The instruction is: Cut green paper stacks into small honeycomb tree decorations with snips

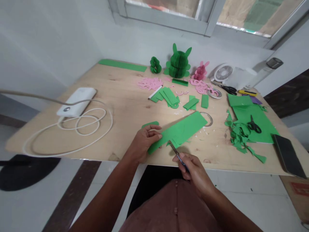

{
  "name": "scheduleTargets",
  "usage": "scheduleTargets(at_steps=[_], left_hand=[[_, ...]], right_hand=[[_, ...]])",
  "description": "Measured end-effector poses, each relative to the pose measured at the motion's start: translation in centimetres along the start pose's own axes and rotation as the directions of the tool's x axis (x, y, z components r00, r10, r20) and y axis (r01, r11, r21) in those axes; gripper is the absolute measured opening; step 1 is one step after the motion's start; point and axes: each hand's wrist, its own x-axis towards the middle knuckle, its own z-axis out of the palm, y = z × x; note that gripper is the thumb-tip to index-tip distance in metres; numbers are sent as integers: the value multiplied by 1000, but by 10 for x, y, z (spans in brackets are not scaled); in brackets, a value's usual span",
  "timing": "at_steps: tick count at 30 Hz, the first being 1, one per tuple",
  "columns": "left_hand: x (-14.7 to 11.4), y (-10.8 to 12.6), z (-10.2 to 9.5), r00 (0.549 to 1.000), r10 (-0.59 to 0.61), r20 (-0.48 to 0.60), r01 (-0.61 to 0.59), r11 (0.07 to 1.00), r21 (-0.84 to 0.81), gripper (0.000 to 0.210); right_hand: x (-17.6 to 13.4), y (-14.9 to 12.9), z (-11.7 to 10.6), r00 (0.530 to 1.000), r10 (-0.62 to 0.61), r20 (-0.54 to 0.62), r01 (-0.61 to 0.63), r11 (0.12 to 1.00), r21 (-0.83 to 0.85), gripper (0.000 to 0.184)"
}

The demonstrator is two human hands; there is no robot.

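Green strip (184, 127) slants from left hand (144, 141) past right hand (193, 167) (gripping scissors (177, 154))

On table (127, 112), left: power bank (82, 96) | front centre: paper strip (187, 127) | back right: fan (223, 72) | right edge: phone (288, 154)

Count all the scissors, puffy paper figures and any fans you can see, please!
Scissors: 3 (one in the right hand, one on the green sheet, one near the fan)
Honeycomb paper figures: 3 (two green, one pink)
Fans: 1
Total: 7
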Motion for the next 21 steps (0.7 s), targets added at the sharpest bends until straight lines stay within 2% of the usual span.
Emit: scheduleTargets(at_steps=[6, 14, 21], left_hand=[[-2, -1, 3, 1000, 22, 20, -23, 1000, 10, 38], [-4, -2, 4, 998, 57, 29, -59, 995, 81, 33], [-6, 2, 4, 998, 39, 50, -45, 993, 107, 35]], right_hand=[[5, 0, 5, 997, 32, -68, -30, 999, 33, 47], [5, -6, 12, 997, 58, -43, -51, 989, 141, 42], [6, -7, 15, 996, 61, -62, -50, 985, 165, 42]])
